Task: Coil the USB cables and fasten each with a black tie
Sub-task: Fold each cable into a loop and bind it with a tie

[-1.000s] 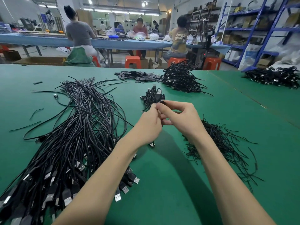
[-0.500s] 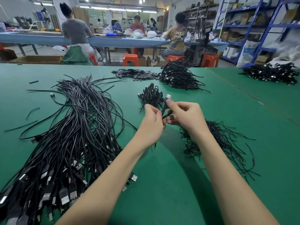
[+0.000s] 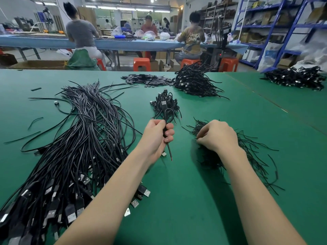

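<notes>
Currently your left hand [image 3: 155, 137] grips one coiled USB cable [image 3: 166, 114], untied; your right hand [image 3: 216, 136] pinches at the black ties [image 3: 247, 152]; most cables [image 3: 70, 147] remain loose.

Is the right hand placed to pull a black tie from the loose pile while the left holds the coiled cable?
Probably yes: the right hand already rests on the pile of black ties, nothing between them. The left hand grips the coiled cable apart.

— What lies where on the table [image 3: 194, 200]?
— Loose cables [image 3: 74, 147] sprawl at the left, the ties [image 3: 247, 152] at the right, a small bundle pile [image 3: 166, 103] between them, farther back.
— And behind that?
— A bigger bundle heap [image 3: 192, 82].
</notes>
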